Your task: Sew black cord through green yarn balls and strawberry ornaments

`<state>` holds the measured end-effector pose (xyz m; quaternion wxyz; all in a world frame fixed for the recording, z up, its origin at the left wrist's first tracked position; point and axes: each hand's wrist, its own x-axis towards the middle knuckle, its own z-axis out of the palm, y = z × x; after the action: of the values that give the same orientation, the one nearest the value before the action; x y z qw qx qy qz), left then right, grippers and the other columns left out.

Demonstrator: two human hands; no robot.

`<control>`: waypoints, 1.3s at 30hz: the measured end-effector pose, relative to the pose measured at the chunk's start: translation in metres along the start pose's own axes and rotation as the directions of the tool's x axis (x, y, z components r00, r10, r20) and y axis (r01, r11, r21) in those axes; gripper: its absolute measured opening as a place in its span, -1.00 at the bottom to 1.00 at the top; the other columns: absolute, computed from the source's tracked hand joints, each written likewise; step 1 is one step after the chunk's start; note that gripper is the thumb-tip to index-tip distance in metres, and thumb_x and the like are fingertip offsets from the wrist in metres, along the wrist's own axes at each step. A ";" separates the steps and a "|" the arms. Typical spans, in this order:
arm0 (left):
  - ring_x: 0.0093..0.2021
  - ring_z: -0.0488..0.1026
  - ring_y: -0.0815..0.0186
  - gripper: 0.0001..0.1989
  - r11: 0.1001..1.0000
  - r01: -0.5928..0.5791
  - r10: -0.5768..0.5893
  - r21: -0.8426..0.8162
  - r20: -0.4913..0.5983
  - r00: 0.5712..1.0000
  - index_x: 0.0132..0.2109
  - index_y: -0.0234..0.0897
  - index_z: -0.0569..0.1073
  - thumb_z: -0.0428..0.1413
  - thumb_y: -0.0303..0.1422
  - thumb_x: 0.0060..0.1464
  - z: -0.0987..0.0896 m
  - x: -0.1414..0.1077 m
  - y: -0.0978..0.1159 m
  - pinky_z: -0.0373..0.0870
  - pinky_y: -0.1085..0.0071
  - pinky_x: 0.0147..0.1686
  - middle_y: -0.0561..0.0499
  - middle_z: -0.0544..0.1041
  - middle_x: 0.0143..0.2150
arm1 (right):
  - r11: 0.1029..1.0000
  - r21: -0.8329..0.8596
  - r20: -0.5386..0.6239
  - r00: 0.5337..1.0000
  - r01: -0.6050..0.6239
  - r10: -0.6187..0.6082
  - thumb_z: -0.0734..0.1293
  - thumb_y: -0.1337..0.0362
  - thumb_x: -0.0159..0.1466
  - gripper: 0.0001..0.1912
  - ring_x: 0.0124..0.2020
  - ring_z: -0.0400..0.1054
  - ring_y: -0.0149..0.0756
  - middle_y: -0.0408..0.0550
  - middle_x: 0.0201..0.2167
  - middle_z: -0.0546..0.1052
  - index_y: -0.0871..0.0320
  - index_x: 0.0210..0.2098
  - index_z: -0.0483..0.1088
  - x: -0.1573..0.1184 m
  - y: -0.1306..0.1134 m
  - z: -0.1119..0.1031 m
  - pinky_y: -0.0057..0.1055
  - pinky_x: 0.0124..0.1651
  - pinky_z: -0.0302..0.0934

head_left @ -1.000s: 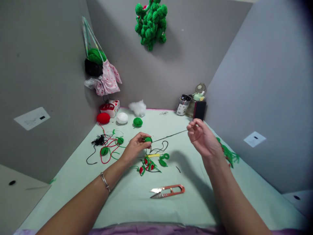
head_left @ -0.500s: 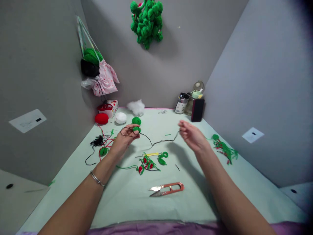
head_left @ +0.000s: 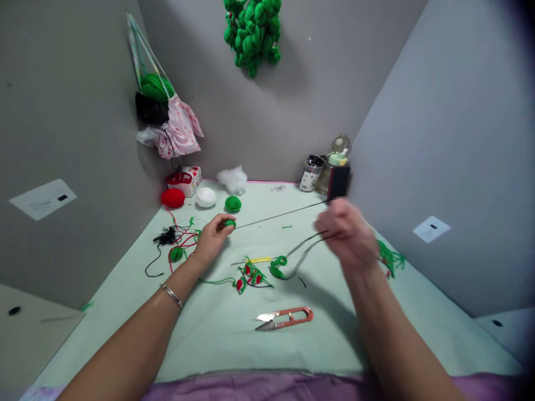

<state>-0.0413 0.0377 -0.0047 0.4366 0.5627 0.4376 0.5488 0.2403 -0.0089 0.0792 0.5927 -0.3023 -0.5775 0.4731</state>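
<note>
Between the fingertips of my left hand (head_left: 214, 236) is a small round green knitted piece (head_left: 229, 223). A strand of black yarn (head_left: 280, 215) runs taut from it to my right hand (head_left: 346, 231), which is closed on the yarn and smeared by motion. More of the yarn hangs in a loose loop below that fist. Under the hands lie small red-and-green knitted pieces (head_left: 253, 274), a yellow-handled crochet hook (head_left: 261, 259) and a curled green piece (head_left: 277, 267). Nearer to me are orange-handled thread snips (head_left: 285, 318).
At the back stand red (head_left: 173, 197), white (head_left: 206, 197) and green yarn balls (head_left: 233, 204), white stuffing (head_left: 234, 180), a pen holder (head_left: 311, 174) and a dark phone (head_left: 338, 184). Tangled black yarn (head_left: 168, 236) lies left. Green scraps (head_left: 390, 257) lie right. A green bunch (head_left: 253, 36) hangs above.
My right hand has moved right and closed into a fist, pulling the black yarn from slack to taut. The yarn loop by my left hand is gone. The view has shifted slightly.
</note>
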 end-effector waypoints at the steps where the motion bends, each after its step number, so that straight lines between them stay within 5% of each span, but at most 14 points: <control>1: -0.35 0.42 0.33 -0.73 0.999 0.030 -0.030 -0.044 -0.003 1.000 -0.16 -0.24 0.56 0.31 -0.28 -0.04 -0.002 0.002 -0.001 0.33 0.41 -0.26 0.06 0.50 -0.35 | 0.998 -0.035 -0.090 0.994 0.060 -0.063 0.31 -0.04 0.30 -0.68 -0.62 -0.30 -0.40 -0.34 -0.69 -0.20 0.02 -0.43 0.31 0.002 -0.006 -0.010 -0.41 -0.50 -0.16; 4: -0.30 0.47 0.31 -0.65 0.971 0.115 -0.094 -0.210 0.105 0.990 -0.10 -0.26 0.55 0.32 -0.21 -0.03 -0.001 0.000 0.002 0.39 0.36 -0.16 -0.02 0.56 -0.22 | 0.957 -0.284 -0.079 0.996 -0.064 0.043 0.30 -0.06 0.30 -0.67 -0.63 -0.17 -0.39 -0.30 -0.70 -0.05 0.05 -0.39 0.38 0.008 0.000 -0.031 -0.39 -0.50 -0.13; 6: -0.25 0.49 0.29 -0.61 0.944 0.159 -0.111 -0.289 0.176 0.978 -0.05 -0.25 0.53 0.31 -0.19 0.00 0.005 -0.005 0.007 0.42 0.31 -0.08 -0.07 0.59 -0.15 | 0.815 -0.556 -0.072 0.986 -0.164 0.149 0.31 -0.05 0.29 -0.64 -0.60 0.02 -0.38 -0.18 -0.65 0.22 0.11 -0.37 0.47 0.012 0.018 -0.032 -0.38 -0.47 -0.04; 9: -0.18 0.51 0.27 -0.65 0.924 0.194 -0.116 -0.328 0.243 0.963 -0.04 -0.23 0.51 0.29 -0.20 0.06 0.015 -0.013 0.012 0.42 0.27 0.00 -0.09 0.59 -0.07 | 0.607 -0.784 -0.149 0.989 -0.128 0.016 0.32 0.08 0.30 -0.73 -0.45 0.25 -0.31 0.02 -0.33 0.52 0.12 -0.27 0.54 0.011 0.044 -0.015 -0.36 -0.36 0.11; 14: -0.09 0.50 0.28 -0.73 0.928 0.168 -0.063 -0.333 0.303 0.951 -0.04 -0.20 0.51 0.25 -0.23 0.14 0.024 -0.020 0.012 0.35 0.27 0.11 -0.03 0.58 -0.12 | 0.845 -0.488 0.049 0.959 -0.221 0.279 0.22 0.03 0.37 -0.58 -0.56 0.26 -0.38 -0.05 -0.46 0.53 0.18 -0.06 0.54 -0.004 0.061 0.035 -0.38 -0.39 0.17; 18: -0.10 0.52 0.25 -0.76 0.951 0.129 -0.055 -0.279 0.259 0.964 -0.10 -0.21 0.52 0.27 -0.23 0.11 0.026 -0.020 0.009 0.34 0.28 0.08 -0.02 0.59 -0.16 | 0.908 -0.237 0.148 0.911 -0.346 0.386 0.25 -0.03 0.34 -0.53 -0.56 0.31 -0.43 -0.04 -0.39 0.56 0.21 -0.04 0.52 -0.012 0.072 0.058 -0.44 -0.41 0.19; 24: -0.12 0.54 0.24 -0.60 0.945 0.159 -0.094 -0.287 0.227 0.969 0.02 -0.22 0.49 0.33 -0.27 0.03 0.030 -0.022 0.007 0.38 0.26 0.04 -0.05 0.60 -0.12 | 0.883 -0.336 0.214 0.886 -0.328 0.411 0.23 0.02 0.35 -0.53 -0.62 0.09 -0.47 -0.25 -0.67 0.29 0.29 -0.05 0.53 -0.007 0.072 0.045 -0.47 -0.48 0.00; 33: -0.07 0.51 0.26 -0.76 0.929 0.191 -0.100 -0.316 0.284 0.954 -0.11 -0.20 0.57 0.30 -0.26 0.07 0.029 -0.023 0.012 0.34 0.31 0.08 -0.04 0.59 -0.08 | 0.857 -0.364 0.376 0.784 -0.365 0.494 0.25 -0.05 0.33 -0.53 -0.59 -0.09 -0.47 -0.30 -0.66 0.11 0.26 -0.20 0.54 -0.009 0.055 0.044 -0.45 -0.48 -0.18; 39: -0.07 0.51 0.22 -0.81 0.967 0.115 -0.053 -0.227 0.262 0.964 -0.20 -0.25 0.60 0.33 -0.31 0.02 0.030 -0.023 0.011 0.35 0.30 0.05 -0.08 0.62 -0.09 | 0.885 -0.267 0.360 0.812 -0.382 0.459 0.32 -0.03 0.28 -0.58 -0.57 -0.15 -0.47 -0.31 -0.65 0.05 0.24 -0.24 0.53 -0.008 0.059 0.046 -0.45 -0.48 -0.24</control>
<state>-0.0117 0.0121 -0.0001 0.5768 0.5520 0.3324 0.5020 0.1845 -0.0028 0.0290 0.3071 -0.3688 -0.6485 0.5908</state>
